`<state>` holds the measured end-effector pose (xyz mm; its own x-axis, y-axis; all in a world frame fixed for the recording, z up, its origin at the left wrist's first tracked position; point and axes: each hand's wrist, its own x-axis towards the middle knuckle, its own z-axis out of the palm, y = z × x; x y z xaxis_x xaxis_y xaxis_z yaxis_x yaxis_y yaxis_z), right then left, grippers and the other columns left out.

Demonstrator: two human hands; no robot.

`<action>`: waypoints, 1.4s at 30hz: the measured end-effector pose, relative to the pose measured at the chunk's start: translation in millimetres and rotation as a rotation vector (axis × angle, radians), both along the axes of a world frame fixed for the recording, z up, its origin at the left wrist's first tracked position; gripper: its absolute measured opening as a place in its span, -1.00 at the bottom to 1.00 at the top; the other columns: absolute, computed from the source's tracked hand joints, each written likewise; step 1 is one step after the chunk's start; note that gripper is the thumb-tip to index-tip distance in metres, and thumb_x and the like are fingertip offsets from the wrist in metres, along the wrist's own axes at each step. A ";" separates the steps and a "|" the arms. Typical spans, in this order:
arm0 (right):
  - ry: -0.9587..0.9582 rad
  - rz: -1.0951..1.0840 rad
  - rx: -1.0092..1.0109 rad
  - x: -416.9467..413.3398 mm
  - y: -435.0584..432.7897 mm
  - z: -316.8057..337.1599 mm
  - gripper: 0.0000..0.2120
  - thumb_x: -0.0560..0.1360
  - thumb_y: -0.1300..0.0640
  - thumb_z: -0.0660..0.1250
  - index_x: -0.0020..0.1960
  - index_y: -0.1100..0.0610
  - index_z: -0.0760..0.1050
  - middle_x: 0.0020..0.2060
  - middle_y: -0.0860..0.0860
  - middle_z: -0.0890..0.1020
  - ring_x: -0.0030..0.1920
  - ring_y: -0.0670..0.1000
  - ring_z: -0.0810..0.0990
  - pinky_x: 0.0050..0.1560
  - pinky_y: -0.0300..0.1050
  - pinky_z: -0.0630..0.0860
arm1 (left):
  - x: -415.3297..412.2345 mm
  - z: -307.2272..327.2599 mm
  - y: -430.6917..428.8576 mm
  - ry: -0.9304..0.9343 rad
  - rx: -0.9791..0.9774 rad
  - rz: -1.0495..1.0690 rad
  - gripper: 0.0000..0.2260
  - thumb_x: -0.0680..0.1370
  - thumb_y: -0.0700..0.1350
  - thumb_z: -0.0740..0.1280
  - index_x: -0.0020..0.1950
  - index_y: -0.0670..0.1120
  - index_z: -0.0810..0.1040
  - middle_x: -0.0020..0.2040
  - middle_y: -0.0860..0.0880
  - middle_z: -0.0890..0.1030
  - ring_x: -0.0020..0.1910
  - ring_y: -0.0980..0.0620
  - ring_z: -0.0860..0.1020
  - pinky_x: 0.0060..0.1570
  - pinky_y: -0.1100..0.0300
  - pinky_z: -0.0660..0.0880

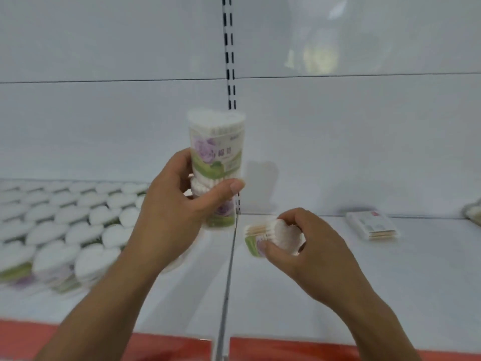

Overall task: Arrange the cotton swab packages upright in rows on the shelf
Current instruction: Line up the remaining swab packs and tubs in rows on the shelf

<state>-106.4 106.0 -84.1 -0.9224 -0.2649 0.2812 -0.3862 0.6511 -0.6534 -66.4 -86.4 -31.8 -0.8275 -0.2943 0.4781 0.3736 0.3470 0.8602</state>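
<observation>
My left hand grips two heart-shaped cotton swab packages stacked one on the other, held upright above the white shelf; they carry purple-flower and green labels. My right hand holds a third swab package tilted on its side just above the shelf, right of the shelf seam. Several rows of the same packages stand upright on the left part of the shelf.
A flat white box lies at the back right of the shelf, and another package shows at the right edge. A slotted upright divides the white back wall. A red strip runs along the shelf's front edge.
</observation>
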 end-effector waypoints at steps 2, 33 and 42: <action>0.004 0.013 0.099 17.2 -37.0 -6.0 -0.62 0.35 -0.34 0.31 0.08 -0.20 0.39 0.01 -0.28 0.49 0.05 -0.20 0.45 0.07 -0.17 0.45 | 17.7 4.7 -35.4 0.008 -0.014 0.016 -0.59 0.28 0.07 0.49 0.10 0.08 0.56 -0.07 0.29 0.68 -0.12 0.32 0.64 -0.25 0.49 0.49; -0.100 -0.058 -0.154 112.6 -166.9 -45.8 -0.31 0.28 -0.30 0.48 0.28 -0.41 0.17 0.09 -0.44 0.40 0.02 -0.41 0.42 -0.14 -0.49 0.38 | 56.8 -7.1 -158.1 -0.045 0.041 -0.085 -0.56 0.33 0.09 0.50 0.18 0.07 0.56 0.01 0.26 0.68 -0.05 0.30 0.65 -0.19 0.48 0.51; -0.069 -0.064 -0.189 101.6 -192.8 -46.1 -0.50 0.30 -0.30 0.48 0.05 -0.41 0.22 0.03 -0.44 0.42 0.01 -0.39 0.46 -0.11 -0.43 0.42 | 62.0 -10.3 -167.3 -0.045 0.046 -0.088 -0.55 0.33 0.11 0.49 0.19 0.08 0.55 0.01 0.28 0.68 -0.05 0.33 0.64 -0.21 0.52 0.49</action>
<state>-4.7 -86.8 -130.3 -0.9544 -0.1539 0.2557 -0.2980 0.5360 -0.7899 -4.4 -253.7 -42.1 -0.8712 -0.2406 0.4279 0.3617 0.2748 0.8909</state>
